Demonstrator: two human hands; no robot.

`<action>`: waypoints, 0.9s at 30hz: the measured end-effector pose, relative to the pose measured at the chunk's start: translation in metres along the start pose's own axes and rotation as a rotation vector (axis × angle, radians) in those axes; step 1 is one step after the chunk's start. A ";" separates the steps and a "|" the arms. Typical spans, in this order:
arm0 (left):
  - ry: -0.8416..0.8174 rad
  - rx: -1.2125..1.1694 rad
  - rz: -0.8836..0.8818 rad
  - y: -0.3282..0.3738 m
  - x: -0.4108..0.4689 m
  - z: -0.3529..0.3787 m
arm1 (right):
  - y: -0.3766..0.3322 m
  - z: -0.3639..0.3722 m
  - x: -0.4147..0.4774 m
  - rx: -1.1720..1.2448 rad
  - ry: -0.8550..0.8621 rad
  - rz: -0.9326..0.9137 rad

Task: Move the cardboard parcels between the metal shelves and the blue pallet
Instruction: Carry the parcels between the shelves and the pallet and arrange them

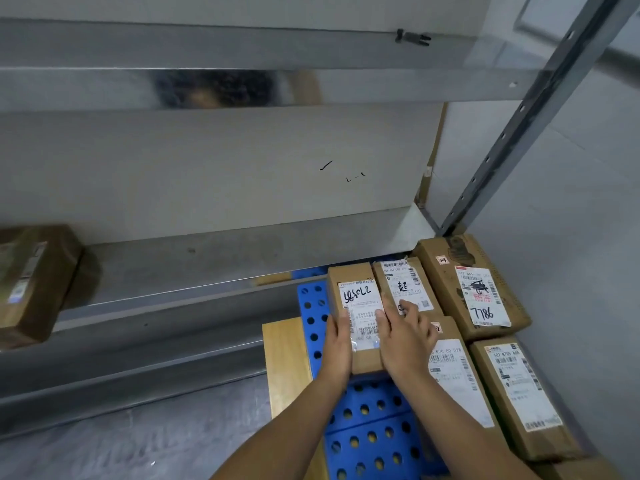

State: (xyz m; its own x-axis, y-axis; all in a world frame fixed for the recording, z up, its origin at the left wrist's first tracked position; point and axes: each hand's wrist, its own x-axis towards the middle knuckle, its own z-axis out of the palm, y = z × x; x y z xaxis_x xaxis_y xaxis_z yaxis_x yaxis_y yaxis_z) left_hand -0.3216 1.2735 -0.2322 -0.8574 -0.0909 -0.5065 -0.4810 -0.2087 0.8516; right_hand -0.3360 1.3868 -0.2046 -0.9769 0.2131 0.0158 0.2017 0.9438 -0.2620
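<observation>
plainly a step at the pallet end of the job: small parcel [358, 303] lying flat on the blue pallet [374, 424], lower centre-right of the frame, clasped from both sides. left hand [337, 344] against the parcel's left edge, thumb up on the top face, fingers gone down the side out of view, so read as gripping. right hand [403, 337] spread over the right edge, thumb on the white label, fingers [410, 308] stretched fairly straight across the seam onto the neighbouring parcel [408, 278], pressing rather than wrapping. cannot tell whether being set down or about to be lifted. more parcels packed close at right, among them a big parcel [474, 289] with a handwritten label. lone parcel [31, 282], blurred, sitting on the metal shelves [173, 265] at far left. wooden board [287, 362] just left of the pallet. next move, as a judgement only: if lifting, right fingers to be worked down into that tight seam for a real hold, then a straight rise before swinging left toward the shelf; if placing, a nudge flush against the row and a clean release. some risk of dragging the neighbour along.
</observation>
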 end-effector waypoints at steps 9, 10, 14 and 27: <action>0.022 0.111 0.004 0.032 -0.050 -0.014 | -0.019 -0.026 -0.026 0.106 -0.052 -0.117; 0.043 0.134 0.022 0.034 -0.062 -0.018 | -0.025 -0.031 -0.035 0.145 -0.068 -0.147; 0.117 0.187 0.141 0.039 -0.112 -0.045 | -0.055 -0.040 -0.073 0.293 -0.167 -0.285; 0.574 0.637 0.403 0.102 -0.244 -0.259 | -0.231 -0.068 -0.196 0.532 -0.345 -0.563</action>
State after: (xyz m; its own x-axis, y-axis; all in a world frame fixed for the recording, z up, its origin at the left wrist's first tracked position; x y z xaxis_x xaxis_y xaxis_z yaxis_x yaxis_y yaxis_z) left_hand -0.1138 1.0224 -0.0569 -0.8414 -0.5405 -0.0029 -0.3229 0.4983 0.8046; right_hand -0.1868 1.1441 -0.0815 -0.9058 -0.4237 0.0076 -0.2974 0.6228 -0.7237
